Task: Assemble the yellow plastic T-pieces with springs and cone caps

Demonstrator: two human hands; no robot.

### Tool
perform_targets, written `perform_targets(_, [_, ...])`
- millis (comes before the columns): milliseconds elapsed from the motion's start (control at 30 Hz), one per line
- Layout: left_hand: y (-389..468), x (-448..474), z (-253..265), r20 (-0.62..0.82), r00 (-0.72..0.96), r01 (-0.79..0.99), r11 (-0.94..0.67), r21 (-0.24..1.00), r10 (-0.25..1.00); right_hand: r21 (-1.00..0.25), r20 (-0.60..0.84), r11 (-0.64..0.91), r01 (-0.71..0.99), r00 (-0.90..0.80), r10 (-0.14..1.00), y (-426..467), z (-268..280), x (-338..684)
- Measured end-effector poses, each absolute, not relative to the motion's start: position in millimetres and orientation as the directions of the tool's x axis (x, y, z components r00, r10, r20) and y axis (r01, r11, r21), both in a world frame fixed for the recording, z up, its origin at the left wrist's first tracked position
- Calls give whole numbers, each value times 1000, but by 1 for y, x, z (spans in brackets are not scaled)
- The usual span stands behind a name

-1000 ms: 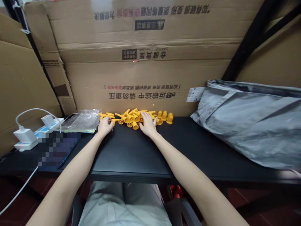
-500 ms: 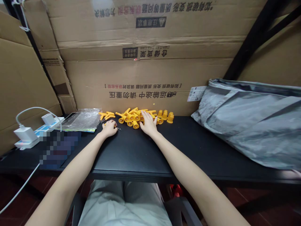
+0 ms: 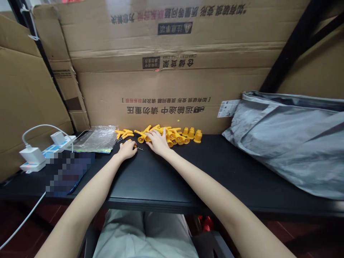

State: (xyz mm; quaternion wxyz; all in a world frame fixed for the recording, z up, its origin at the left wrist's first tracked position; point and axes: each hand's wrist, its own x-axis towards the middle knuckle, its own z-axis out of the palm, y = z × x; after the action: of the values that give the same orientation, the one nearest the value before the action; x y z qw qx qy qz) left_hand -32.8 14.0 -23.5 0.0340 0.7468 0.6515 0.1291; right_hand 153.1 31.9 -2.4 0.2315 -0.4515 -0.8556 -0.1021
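My left hand is curled round a yellow-handled corkscrew, most of it hidden. Its metal spiral pokes out to the right just above the black table. Beyond that hand lie several yellow handles with metal spirals. My right hand reaches over a heap of yellow bell-shaped corkscrew pieces, fingers apart and resting on or just above the heap's left part. I cannot tell whether it touches them. At the heap's right end stand a few yellow bell-shaped caps.
A clear plastic bag lies left of the handles, near a white power strip with chargers and a cable. A blurred-out dark flat object lies in front. Cardboard stands behind; a grey bag sits at the right.
My right hand has moved left across the heap, uncovering pieces at its middle and right. My left hand stays in nearly the same place. The whole view has shifted slightly.
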Motion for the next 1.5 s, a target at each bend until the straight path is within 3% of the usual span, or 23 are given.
perform_targets(167, [15,-34,-24,154,141,965,-170,199,978,34,384,486,873,-460,800,45,-2,128])
perform_targets(467, [14,-35,-24,161,146,963,-177,202,976,118,399,476,871,-481,781,55,1,113])
perform_targets(800, [15,-35,-25,154,144,967,-172,186,978,59,338,404,913,-399,852,57,-2,111])
perform_targets(967, [14,-34,-24,158,144,966,-174,194,977,6,409,486,874,-445,797,53,-1,122])
perform_targets(1100, [14,-34,-24,150,147,966,-174,193,978,-28,572,533,846,-424,702,51,15,144])
perform_targets(1200, [14,-34,-24,153,147,965,-176,195,977,-78,696,479,875,-296,654,57,28,179])
perform_targets(1300, [14,-33,-24,155,145,965,-175,197,977,-212,756,338,917,-65,651,67,26,227])
perform_targets(1500, [14,-34,-24,142,145,968,-170,183,979,-499,576,-9,866,340,743,84,-24,310])
